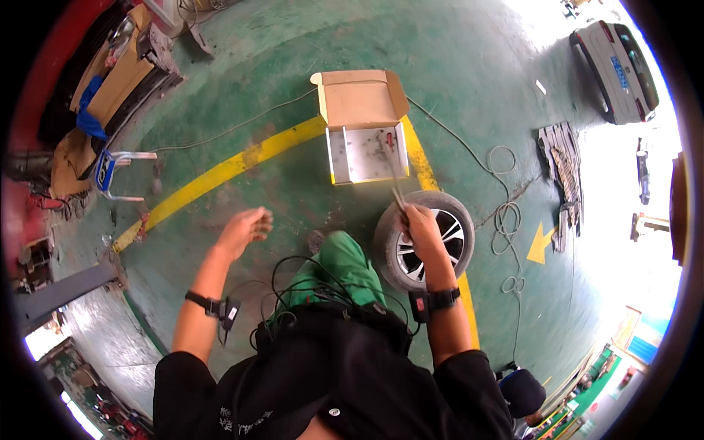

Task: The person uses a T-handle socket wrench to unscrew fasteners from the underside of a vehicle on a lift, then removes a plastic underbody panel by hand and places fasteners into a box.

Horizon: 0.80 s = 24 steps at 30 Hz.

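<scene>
My right hand (419, 226) is closed around a slim, dark metal tool (398, 198) that points forward toward the box; its exact kind is too blurred to tell. Below that hand on the floor lies a car wheel (386, 246) with a black tyre and silver spokes. My left hand (246, 231) hangs in the air at the left, fingers loosely apart and nothing in them. Ahead of me stands an open cardboard box (337, 158), white inside, its brown lid (361, 103) folded back. Inside it lie a small red item (389, 138) and some small dark pieces.
Cables (506, 220) loop over the green floor right of the wheel. A blue stool (106, 174) with metal legs lies at the left, beside a large carton (125, 81). A torn dark panel (563, 169) and a parked car (614, 72) are at the right.
</scene>
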Each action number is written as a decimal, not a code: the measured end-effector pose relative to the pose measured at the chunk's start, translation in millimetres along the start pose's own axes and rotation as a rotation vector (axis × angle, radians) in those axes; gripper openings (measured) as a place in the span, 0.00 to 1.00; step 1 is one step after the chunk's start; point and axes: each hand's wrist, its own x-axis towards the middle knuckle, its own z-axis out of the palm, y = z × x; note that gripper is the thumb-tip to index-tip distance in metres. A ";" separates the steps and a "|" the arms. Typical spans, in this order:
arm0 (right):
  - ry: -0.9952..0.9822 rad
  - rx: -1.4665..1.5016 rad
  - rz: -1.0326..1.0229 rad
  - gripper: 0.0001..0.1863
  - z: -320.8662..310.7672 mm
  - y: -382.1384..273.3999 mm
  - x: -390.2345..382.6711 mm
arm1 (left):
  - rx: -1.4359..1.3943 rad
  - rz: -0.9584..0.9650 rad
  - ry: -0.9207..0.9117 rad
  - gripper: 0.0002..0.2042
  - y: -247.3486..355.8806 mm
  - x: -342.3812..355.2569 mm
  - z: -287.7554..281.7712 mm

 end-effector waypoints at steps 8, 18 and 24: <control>-0.416 -0.272 -0.347 0.12 152.4 -132.2 116.3 | -0.180 -0.067 -0.486 0.23 192.2 141.7 67.7; -0.135 0.297 -0.088 0.18 170.2 -220.9 413.0 | -0.429 -0.238 -0.234 0.20 337.5 407.7 -24.9; 0.379 0.340 0.094 0.14 94.4 -185.5 621.6 | -0.364 -0.286 -0.251 0.20 380.8 557.1 -34.0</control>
